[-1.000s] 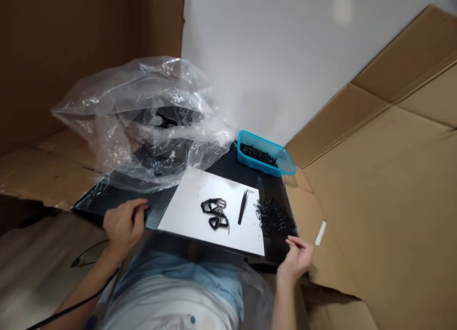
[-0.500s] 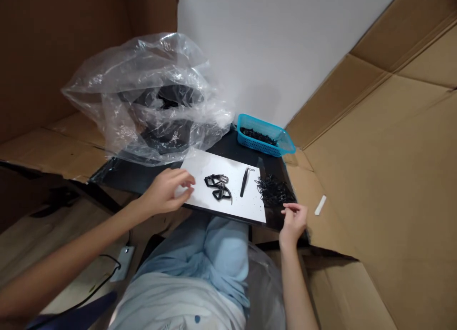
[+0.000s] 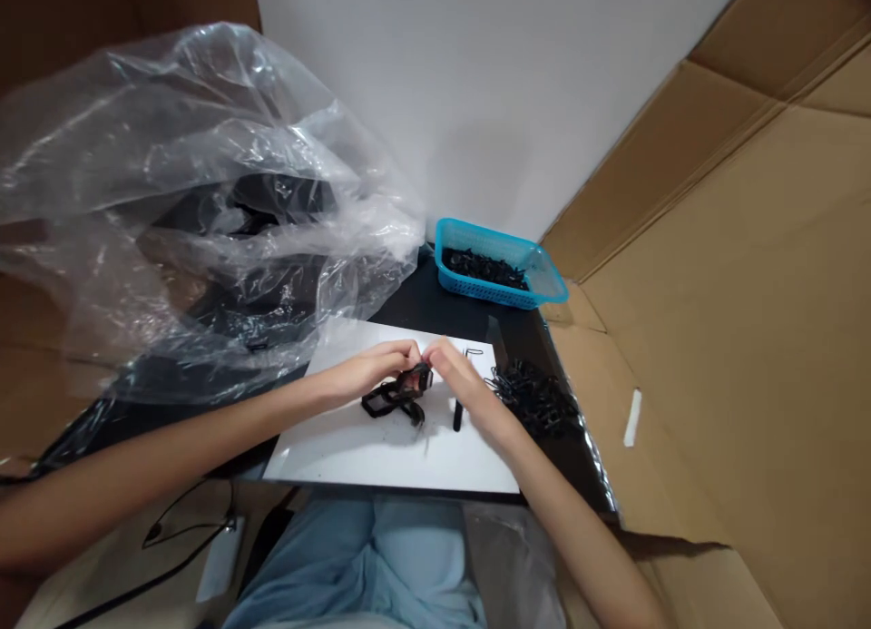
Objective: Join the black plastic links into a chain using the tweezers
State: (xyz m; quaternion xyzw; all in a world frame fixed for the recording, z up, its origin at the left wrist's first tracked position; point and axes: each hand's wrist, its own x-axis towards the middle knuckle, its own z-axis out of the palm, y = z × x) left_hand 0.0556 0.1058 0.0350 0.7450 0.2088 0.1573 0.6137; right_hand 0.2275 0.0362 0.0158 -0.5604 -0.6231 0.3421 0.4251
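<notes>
Over a white sheet (image 3: pixel 333 452), my two hands meet fingertip to fingertip. My left hand (image 3: pixel 377 370) is closed on a black angular plastic piece (image 3: pixel 425 379), lifted slightly off the sheet. My right hand (image 3: pixel 459 375) pinches at the top of the same piece; its fingertips are partly hidden, and anything small between them cannot be made out. Another black angular piece (image 3: pixel 381 400) is just below, on the sheet. Partly behind my right hand lie black tweezers (image 3: pixel 457 417), with a single thin black loop (image 3: pixel 475 351) near their tip.
A pile of thin black loops (image 3: pixel 534 400) lies right of the sheet on the black table (image 3: pixel 422 298). Behind it stands a blue basket (image 3: pixel 504 295) holding small black parts. A large clear plastic bag (image 3: pixel 238 148) covers the left; cardboard walls (image 3: pixel 735 293) rise on the right.
Both hands have come together over the sheet, the left moving right and the right moving left from beside the loop pile. A black piece is now lifted between them. The view has shifted.
</notes>
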